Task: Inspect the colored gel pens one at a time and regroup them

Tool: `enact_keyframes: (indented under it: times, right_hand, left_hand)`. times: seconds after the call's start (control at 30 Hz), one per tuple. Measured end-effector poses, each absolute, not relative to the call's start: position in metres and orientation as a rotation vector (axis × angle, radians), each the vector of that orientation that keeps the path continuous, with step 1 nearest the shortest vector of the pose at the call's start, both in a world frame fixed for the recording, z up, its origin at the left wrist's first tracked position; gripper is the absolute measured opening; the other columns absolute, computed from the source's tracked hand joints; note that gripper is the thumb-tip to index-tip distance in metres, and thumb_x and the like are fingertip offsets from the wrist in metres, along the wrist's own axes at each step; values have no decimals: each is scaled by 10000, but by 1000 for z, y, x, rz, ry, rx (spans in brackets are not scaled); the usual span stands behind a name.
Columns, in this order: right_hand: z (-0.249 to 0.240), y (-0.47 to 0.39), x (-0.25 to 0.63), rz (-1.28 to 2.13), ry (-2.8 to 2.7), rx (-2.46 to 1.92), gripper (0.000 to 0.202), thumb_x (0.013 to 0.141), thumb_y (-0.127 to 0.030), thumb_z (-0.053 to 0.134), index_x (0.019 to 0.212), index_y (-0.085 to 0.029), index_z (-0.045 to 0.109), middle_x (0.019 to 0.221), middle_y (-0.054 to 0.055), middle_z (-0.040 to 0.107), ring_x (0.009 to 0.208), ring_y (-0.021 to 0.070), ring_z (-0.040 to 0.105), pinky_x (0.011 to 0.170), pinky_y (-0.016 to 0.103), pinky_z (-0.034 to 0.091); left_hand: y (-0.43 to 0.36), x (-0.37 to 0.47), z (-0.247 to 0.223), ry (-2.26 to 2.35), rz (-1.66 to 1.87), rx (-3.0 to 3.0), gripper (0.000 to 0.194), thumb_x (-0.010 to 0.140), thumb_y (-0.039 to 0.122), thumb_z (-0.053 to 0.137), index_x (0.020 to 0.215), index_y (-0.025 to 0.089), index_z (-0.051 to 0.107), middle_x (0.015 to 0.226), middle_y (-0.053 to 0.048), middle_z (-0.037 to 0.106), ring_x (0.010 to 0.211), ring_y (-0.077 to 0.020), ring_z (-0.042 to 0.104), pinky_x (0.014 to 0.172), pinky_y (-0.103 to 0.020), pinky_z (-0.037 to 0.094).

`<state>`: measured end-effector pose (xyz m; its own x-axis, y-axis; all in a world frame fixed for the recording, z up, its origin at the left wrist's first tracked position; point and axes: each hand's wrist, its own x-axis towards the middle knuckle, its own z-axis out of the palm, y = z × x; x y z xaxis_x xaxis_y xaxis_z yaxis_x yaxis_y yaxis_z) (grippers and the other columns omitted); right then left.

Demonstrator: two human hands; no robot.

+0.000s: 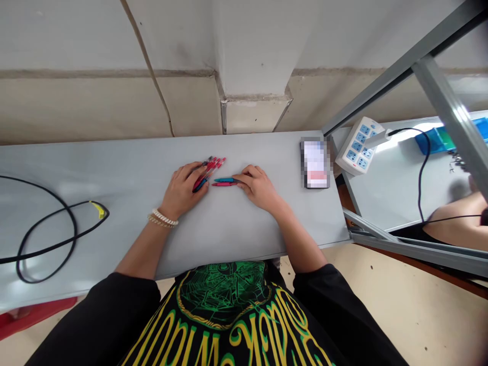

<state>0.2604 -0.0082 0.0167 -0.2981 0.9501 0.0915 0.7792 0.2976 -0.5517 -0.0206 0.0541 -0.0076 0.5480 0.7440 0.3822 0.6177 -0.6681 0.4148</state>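
Note:
My left hand [184, 189] curls over a bunch of pens [208, 172], red ones with a black and a blue one, on the grey table [229, 223]. The pens' ends stick out beyond its fingers. To the right, a teal pen [225, 180] and a pink-red pen [224, 184] lie side by side, pointing left. My right hand [260, 188] pinches their right ends between thumb and fingers. A small gap separates these two pens from my left hand's fingertips.
A phone [315, 163] lies at the table's right end. Beyond it are a white power strip [358, 146], a metal frame [446, 96] and another person's arm [457, 221]. At left, a black cable [74, 223] loops, with a yellow tag [99, 210]. A wall borders the far edge.

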Motion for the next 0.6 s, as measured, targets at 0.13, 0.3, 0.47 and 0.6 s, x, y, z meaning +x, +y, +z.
enact_keyframes:
  times: [0.13, 0.3, 0.47, 0.6]
  right_hand:
    - [14, -6, 265, 596, -2121, -1506, 338, 1081, -255, 527, 1325, -238, 759, 1141, 124, 627, 1076, 285, 574, 1030, 478, 543]
    - [12, -5, 268, 608, -2117, -1468, 371, 1054, -198, 511, 1328, -228, 759, 1142, 129, 639, 1045, 289, 570, 1001, 487, 557]
    - [11, -5, 267, 612, -2151, -1348, 443, 1028, -112, 444, 1355, -170, 737, 1164, 142, 651, 1094, 281, 598, 1018, 464, 558]
    - [13, -5, 266, 629, -2139, -1317, 423, 1040, -124, 442, 1326, -192, 747, 1174, 126, 713, 1077, 276, 623, 990, 463, 563]
  left_hand:
    - [56, -20, -8, 1152, 762, 2523, 446, 1010, 307, 641, 1447, 218, 627, 1492, -157, 654, 1328, -341, 647, 1115, -556, 522]
    - [50, -22, -1, 1204, 781, 2475, 497, 985, 368, 686, 1447, 200, 617, 1541, -171, 625, 1383, -357, 618, 1149, -575, 497]
    - [32, -10, 12, 1061, 895, 2392, 429, 1019, 354, 654, 1414, 190, 621, 1458, -163, 677, 1366, -295, 649, 1187, -520, 528]
    - [23, 14, 15, 986, 785, 2493, 433, 1036, 325, 648, 1433, 160, 598, 1409, -166, 712, 1324, -308, 680, 1146, -527, 567]
